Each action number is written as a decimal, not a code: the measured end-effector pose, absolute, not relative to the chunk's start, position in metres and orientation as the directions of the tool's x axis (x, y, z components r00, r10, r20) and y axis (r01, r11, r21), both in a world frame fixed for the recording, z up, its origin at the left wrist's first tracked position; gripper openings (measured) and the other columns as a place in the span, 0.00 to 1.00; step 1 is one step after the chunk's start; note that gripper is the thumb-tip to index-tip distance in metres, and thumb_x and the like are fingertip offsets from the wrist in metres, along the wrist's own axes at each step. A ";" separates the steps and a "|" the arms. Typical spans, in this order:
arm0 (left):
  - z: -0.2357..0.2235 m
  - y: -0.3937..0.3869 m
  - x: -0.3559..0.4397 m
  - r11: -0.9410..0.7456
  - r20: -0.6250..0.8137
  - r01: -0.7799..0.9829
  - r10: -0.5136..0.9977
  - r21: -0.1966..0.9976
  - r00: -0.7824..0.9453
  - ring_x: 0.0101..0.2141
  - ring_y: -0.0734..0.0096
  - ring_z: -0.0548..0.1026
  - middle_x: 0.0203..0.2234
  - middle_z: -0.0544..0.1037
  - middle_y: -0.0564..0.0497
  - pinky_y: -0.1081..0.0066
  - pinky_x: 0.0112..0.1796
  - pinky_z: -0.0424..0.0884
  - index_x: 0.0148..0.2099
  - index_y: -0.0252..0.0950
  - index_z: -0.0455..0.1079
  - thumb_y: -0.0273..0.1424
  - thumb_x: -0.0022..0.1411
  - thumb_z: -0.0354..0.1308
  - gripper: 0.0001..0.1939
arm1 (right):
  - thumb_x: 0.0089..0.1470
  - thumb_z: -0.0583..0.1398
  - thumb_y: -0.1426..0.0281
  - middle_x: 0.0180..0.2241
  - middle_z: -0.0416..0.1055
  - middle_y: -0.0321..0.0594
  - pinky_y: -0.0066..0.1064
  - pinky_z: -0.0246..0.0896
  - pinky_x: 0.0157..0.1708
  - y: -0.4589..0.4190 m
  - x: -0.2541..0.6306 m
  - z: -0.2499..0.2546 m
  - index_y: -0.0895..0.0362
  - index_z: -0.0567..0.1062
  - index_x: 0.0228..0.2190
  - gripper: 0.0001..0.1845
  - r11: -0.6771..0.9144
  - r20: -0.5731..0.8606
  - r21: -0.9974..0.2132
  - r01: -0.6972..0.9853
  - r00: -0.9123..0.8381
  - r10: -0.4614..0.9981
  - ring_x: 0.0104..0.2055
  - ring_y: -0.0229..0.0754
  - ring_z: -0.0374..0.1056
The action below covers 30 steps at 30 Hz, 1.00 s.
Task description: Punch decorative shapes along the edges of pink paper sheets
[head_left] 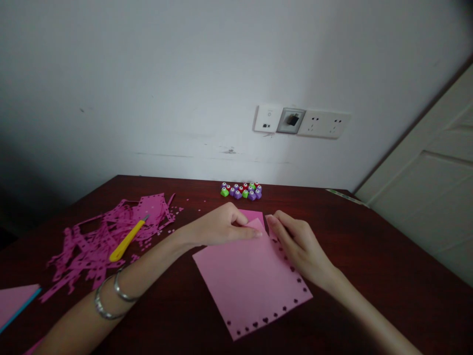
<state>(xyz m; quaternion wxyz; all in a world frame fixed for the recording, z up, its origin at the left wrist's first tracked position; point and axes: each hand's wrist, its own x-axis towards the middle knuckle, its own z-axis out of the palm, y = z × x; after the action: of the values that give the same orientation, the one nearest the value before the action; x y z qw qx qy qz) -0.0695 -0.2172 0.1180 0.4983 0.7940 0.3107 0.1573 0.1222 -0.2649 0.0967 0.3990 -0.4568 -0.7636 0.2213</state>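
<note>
A light pink sheet of paper (244, 281) is tilted over the dark tabletop, with small hearts and other shapes punched along its right and lower edges. My left hand (223, 224) is closed on its upper part, thumb lying on top. My right hand (299, 244) pinches the upper right edge, beside the punched holes. Between the two hands a narrow dark gap shows at the sheet's top; I cannot tell whether it is a tear. A deeper pink piece of paper (254, 215) shows just behind my left fingers.
Several small craft punches (242, 191) stand near the wall. A yellow craft knife (127, 241) lies on a heap of pink paper scraps (86, 246) at left. A stack of coloured paper (18, 301) sits at the lower left. A thin strip (347, 197) lies at the back right.
</note>
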 end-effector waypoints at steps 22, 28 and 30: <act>0.120 -0.211 -0.077 -0.192 -0.205 0.429 0.664 0.883 0.719 0.20 0.74 0.71 0.20 0.74 0.50 0.77 0.18 0.63 0.26 0.30 0.69 0.42 0.47 0.61 0.17 | 0.60 0.49 0.65 0.17 0.52 0.29 0.26 0.42 0.19 -0.256 0.135 0.094 0.56 0.56 0.19 0.18 0.486 0.380 -0.649 0.585 -0.304 0.874 0.19 0.31 0.47; 0.119 -0.210 -0.075 -0.245 -0.146 0.419 0.692 0.874 0.707 0.19 0.75 0.69 0.19 0.72 0.51 0.78 0.18 0.61 0.24 0.30 0.67 0.44 0.48 0.60 0.19 | 0.59 0.49 0.66 0.17 0.51 0.29 0.26 0.41 0.19 -0.257 0.132 0.093 0.56 0.55 0.19 0.18 0.477 0.427 -0.627 0.616 -0.240 0.872 0.19 0.31 0.46; 0.118 -0.210 -0.074 -0.256 -0.133 0.420 0.699 0.871 0.703 0.19 0.76 0.68 0.18 0.71 0.52 0.77 0.17 0.60 0.23 0.31 0.67 0.45 0.47 0.60 0.20 | 0.59 0.49 0.66 0.17 0.51 0.29 0.26 0.42 0.19 -0.256 0.131 0.092 0.56 0.55 0.19 0.18 0.479 0.438 -0.621 0.621 -0.232 0.869 0.19 0.31 0.47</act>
<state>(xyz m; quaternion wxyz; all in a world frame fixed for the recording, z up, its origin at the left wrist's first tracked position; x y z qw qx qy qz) -0.0744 -0.2100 0.1176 0.4935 0.7796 0.3586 0.1414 0.1313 -0.2565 0.0925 0.3862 -0.4847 -0.7683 0.1605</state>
